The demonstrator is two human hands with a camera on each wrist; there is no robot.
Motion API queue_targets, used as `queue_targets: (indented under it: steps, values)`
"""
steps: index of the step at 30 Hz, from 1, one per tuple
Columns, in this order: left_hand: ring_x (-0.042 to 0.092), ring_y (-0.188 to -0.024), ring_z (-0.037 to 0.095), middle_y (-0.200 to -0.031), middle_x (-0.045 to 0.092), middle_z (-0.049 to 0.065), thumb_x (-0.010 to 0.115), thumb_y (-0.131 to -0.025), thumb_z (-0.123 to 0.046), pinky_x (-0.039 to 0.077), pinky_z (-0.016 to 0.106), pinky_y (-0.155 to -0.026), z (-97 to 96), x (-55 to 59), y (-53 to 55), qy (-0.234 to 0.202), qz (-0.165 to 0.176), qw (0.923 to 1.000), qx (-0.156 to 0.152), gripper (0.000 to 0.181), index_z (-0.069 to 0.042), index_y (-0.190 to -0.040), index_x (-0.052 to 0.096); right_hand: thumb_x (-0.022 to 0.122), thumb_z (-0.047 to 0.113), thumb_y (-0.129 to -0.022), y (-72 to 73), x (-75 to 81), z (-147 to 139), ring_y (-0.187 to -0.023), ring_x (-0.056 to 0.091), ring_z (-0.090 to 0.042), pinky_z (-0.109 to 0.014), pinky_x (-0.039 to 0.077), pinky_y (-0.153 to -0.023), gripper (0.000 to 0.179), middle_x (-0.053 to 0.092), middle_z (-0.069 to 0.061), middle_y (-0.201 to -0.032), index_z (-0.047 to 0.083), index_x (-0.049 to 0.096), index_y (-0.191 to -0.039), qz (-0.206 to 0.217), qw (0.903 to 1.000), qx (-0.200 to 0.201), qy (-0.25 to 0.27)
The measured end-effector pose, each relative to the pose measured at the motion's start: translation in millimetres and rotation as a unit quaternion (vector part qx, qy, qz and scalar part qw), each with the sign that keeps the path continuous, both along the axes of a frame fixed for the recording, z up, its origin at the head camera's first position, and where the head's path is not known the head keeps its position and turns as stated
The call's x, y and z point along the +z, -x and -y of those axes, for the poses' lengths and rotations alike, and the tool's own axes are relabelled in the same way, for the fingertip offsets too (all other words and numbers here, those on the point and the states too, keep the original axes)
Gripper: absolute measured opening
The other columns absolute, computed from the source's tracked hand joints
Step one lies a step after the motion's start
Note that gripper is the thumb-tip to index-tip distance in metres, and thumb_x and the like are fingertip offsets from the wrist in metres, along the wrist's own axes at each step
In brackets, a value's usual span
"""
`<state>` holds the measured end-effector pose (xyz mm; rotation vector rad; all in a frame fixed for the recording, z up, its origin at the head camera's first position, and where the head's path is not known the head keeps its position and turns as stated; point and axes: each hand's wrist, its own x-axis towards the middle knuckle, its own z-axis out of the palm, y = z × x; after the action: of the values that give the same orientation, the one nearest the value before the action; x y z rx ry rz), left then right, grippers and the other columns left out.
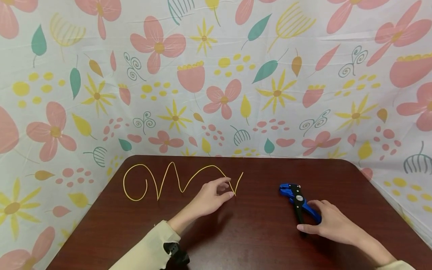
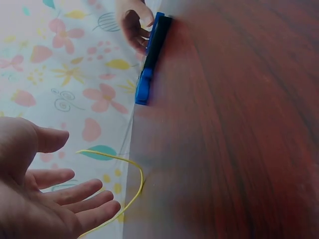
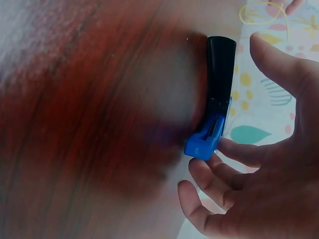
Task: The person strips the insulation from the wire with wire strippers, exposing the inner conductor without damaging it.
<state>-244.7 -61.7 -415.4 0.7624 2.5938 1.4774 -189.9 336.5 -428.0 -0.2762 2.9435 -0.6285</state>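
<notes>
A wavy yellow wire (image 1: 199,171) lies along the far left of the table, looped at its left end and bent into peaks. My left hand (image 1: 210,197) is at the wire's right part, thumb and fingers spread apart with nothing between them; in the left wrist view the wire (image 2: 141,179) curves past its fingertips. On the right lies a blue and black wire stripper (image 1: 299,200), its head pointing away from me. My right hand (image 1: 334,224) reaches around its handles. In the right wrist view, fingertips meet the blue handle (image 3: 202,147) while the thumb stays off the black one.
The dark brown wooden table (image 1: 256,236) has rounded far corners. Directly behind it and at both sides hangs a white cloth (image 1: 189,105) printed with flowers and leaves. A black strap with a device (image 1: 177,255) is on the left wrist.
</notes>
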Motion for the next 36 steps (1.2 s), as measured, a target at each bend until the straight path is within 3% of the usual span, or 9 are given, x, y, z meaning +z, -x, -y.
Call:
queue_targets:
  steps: [7,13,21,27,36]
  values:
    - [0.064,-0.128,0.032,-0.132,0.068,0.016,0.069,-0.102,-0.022,0.052,0.050,-0.103,-10.5,0.9,6.1,0.003,0.007,0.9999,0.010,0.051,-0.007,-0.149,0.056,0.085,0.054,-0.085,2.1,-0.5,-3.8,-0.110,0.060,-0.039,-0.061,0.055,-0.086,0.091,0.058,-0.027,-0.128,-0.012,0.053,-0.138,0.002,0.9999,0.007,0.010]
    - [0.069,-0.117,0.025,-0.132,0.068,0.016,0.067,-0.104,-0.023,0.056,0.044,-0.096,-17.1,3.0,9.0,-0.001,0.028,0.9995,0.014,0.050,-0.008,-0.150,0.055,0.087,0.053,-0.084,3.1,-2.6,-4.5,-0.110,0.059,-0.041,-0.061,0.055,-0.086,0.092,0.057,-0.029,-0.129,-0.013,0.052,-0.138,0.001,0.9998,0.010,0.015]
    - [0.071,-0.110,0.020,-0.125,0.072,0.010,0.068,-0.104,-0.019,0.057,0.040,-0.092,-23.9,-0.1,12.8,-0.004,0.022,0.9995,0.022,0.046,-0.008,-0.148,0.058,0.087,0.053,-0.083,4.4,-3.9,-4.0,-0.111,0.060,-0.040,-0.062,0.055,-0.087,0.095,0.057,-0.028,-0.129,-0.014,0.051,-0.139,0.003,0.9999,0.011,0.010]
    - [0.073,-0.101,0.018,-0.122,0.072,0.014,0.068,-0.104,-0.014,0.058,0.037,-0.086,-28.0,-1.9,14.1,-0.011,0.021,0.9996,0.015,0.045,-0.003,-0.146,0.059,0.089,0.050,-0.081,4.8,-3.2,-3.6,-0.112,0.060,-0.040,-0.062,0.055,-0.088,0.092,0.057,-0.028,-0.129,-0.012,0.053,-0.138,-0.004,0.9995,0.024,0.020]
    - [0.073,-0.084,0.037,-0.109,0.073,0.009,0.069,-0.102,-0.009,0.057,0.028,-0.061,-32.8,-1.7,14.0,-0.033,0.032,0.9987,0.020,0.042,0.000,-0.142,0.062,0.090,0.046,-0.080,4.4,-1.5,-2.6,-0.111,0.060,-0.036,-0.057,0.055,-0.087,0.090,0.058,-0.021,-0.126,-0.009,0.055,-0.142,-0.005,0.9979,0.051,0.038]
